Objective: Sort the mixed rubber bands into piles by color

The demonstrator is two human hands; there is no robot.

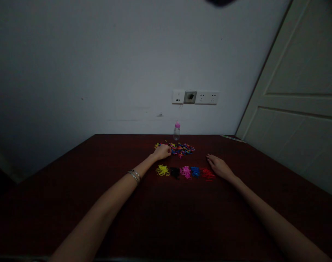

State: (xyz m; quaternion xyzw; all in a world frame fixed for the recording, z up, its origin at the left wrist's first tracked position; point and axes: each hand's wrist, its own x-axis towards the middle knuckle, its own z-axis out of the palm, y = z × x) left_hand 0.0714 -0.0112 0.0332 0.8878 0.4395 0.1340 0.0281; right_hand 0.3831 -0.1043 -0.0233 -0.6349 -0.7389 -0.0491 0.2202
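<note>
A mixed pile of colourful rubber bands (183, 149) lies toward the back of the dark red table. My left hand (162, 151) is at the pile's left edge, its fingers curled closed; what they hold, if anything, is too small to make out. In front of the pile runs a row of sorted heaps: yellow bands (162, 170), black bands (175, 172), pink bands (186, 172), blue bands (194, 171) and red bands (208, 174). Just right of the red heap, my right hand (219, 166) rests palm down on the table with fingers stretched out, holding nothing.
Behind the mixed pile stands a clear bottle (177, 133) with a pink top. The table (166, 218) reaches back to a pale wall carrying sockets (206, 97). A white panelled door (297, 109) borders the right side.
</note>
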